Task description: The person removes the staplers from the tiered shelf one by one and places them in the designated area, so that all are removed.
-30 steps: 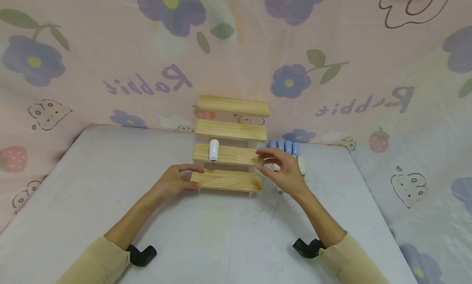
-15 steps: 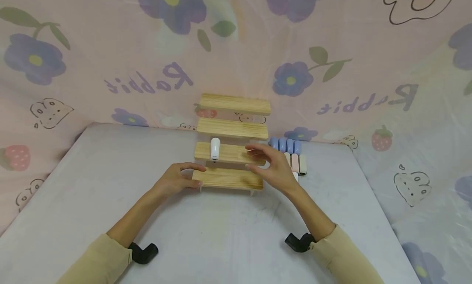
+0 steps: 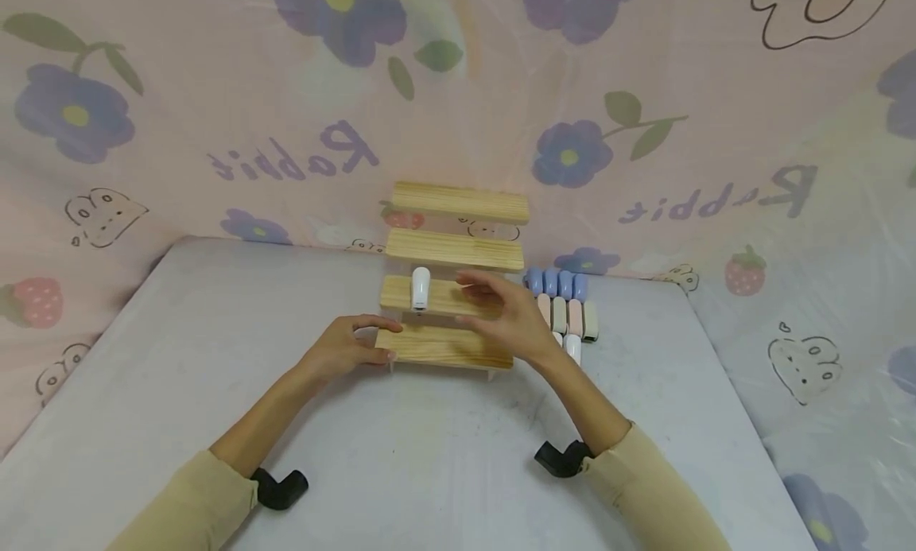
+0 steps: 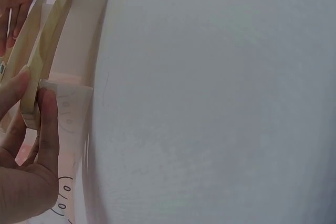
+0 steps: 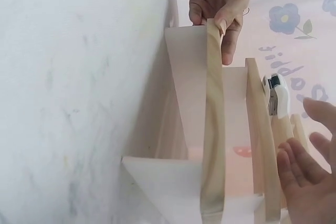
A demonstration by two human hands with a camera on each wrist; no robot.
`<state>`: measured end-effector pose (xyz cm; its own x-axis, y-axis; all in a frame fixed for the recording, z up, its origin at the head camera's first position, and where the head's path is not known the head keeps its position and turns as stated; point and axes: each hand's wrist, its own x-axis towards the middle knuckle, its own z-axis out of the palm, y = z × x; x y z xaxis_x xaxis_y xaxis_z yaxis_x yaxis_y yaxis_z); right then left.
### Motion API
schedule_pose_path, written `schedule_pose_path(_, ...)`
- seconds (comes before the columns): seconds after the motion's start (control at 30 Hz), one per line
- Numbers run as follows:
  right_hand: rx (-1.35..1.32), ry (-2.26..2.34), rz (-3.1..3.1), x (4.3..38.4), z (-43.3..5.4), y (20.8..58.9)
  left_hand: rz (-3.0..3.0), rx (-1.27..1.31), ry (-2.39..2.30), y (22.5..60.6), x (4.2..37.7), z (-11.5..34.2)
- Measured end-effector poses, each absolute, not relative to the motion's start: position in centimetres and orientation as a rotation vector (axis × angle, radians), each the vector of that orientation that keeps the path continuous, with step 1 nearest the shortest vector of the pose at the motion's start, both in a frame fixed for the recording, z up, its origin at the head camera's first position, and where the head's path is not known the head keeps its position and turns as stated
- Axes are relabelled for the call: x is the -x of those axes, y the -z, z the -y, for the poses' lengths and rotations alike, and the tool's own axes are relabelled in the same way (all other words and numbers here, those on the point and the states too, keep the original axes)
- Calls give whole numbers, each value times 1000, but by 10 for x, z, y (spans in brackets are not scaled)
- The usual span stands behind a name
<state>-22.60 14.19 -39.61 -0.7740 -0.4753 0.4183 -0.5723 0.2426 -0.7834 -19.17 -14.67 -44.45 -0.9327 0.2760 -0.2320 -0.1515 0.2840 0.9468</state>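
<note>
A wooden step shelf (image 3: pixel 444 346) with several boards on white supports stands in the middle of the table. My left hand (image 3: pixel 345 348) grips the left end of its lowest board; the left wrist view shows fingers (image 4: pixel 48 121) on both faces of the board (image 4: pixel 52 35). A small white stapler (image 3: pixel 421 289) sits upright on the second board from the bottom, left of its middle. Beside it, over the right part of that board, my right hand (image 3: pixel 510 316) hovers with fingers loosely bent and nothing between them. In the right wrist view, those fingers (image 5: pixel 299 163) are apart from the stapler (image 5: pixel 278 95).
Rows of small staplers stand right of the shelf: blue ones (image 3: pixel 565 284) at the back, pink and pale green ones (image 3: pixel 575 316) in the middle, white ones (image 3: pixel 572 347) in front, partly behind my right hand. A printed curtain (image 3: pixel 458 122) hangs behind the table (image 3: pixel 429 463).
My right hand has moved left, from the shelf's right end to over the second board, baring more of the staplers on the right. My left hand keeps its grip; the white stapler stays put.
</note>
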Motion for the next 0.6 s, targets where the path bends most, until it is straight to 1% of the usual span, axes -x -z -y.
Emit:
schedule_pose_path(0.37, -1003, -1483, 2484, 235, -121, 390, -2190, -108, -1694, 445, 193, 146)
schedule_pose_path(0.6, -1005, -1544, 2516, 239, -109, 390, -2202, -97, -1688, 445, 193, 146)
